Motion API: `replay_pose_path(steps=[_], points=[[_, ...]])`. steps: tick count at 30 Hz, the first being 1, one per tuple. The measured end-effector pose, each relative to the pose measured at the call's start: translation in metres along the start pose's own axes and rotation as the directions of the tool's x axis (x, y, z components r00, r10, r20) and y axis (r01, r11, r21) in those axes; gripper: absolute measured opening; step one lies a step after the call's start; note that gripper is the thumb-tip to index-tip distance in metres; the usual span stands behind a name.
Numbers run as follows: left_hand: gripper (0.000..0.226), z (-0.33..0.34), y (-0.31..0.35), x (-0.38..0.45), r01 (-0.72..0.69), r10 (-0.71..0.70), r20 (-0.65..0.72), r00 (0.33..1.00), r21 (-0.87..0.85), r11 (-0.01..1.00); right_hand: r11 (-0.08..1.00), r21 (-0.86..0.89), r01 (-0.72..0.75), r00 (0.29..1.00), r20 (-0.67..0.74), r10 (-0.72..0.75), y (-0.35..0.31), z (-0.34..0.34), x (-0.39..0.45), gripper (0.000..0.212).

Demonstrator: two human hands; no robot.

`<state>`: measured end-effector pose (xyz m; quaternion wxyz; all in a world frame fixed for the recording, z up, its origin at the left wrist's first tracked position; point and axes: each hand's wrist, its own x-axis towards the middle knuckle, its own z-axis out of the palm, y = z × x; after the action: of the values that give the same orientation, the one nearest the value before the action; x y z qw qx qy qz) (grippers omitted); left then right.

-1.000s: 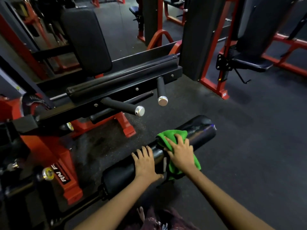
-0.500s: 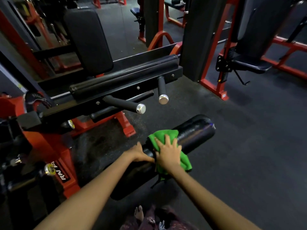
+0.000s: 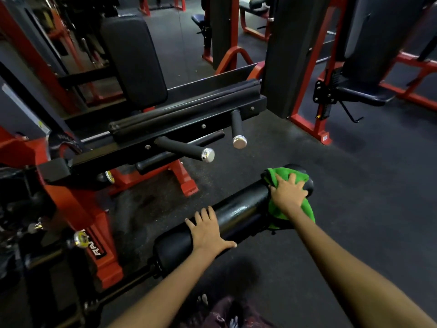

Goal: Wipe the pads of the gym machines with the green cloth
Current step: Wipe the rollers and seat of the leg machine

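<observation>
My right hand [image 3: 289, 194] presses the green cloth [image 3: 289, 197] onto the far right end of the black roller pad [image 3: 236, 215], fingers spread flat on it. My left hand [image 3: 208, 230] rests on the pad's near left part, fingers released.

a gym: red-framed weight machines [image 3: 305, 91] with black pads [image 3: 132, 60] on dark rubber flooring [image 3: 354, 185].
</observation>
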<state>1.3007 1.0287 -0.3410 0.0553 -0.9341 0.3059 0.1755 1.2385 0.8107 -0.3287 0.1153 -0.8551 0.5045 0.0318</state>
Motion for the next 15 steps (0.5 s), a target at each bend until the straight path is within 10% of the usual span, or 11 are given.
replay_pose_path(steps=[9,15], points=[[0.110,-0.008,-0.001,0.003,-0.085,0.087,-0.019,0.996,0.089,0.992,0.906,-0.031,0.422,0.907,0.013,-0.422,-0.045,0.037,-0.105,0.054],[0.122,-0.034,-0.025,0.028,-0.119,0.128,0.127,0.984,-0.072,0.990,0.982,0.020,0.188,0.982,-0.007,-0.188,0.008,0.008,-0.014,0.050]])
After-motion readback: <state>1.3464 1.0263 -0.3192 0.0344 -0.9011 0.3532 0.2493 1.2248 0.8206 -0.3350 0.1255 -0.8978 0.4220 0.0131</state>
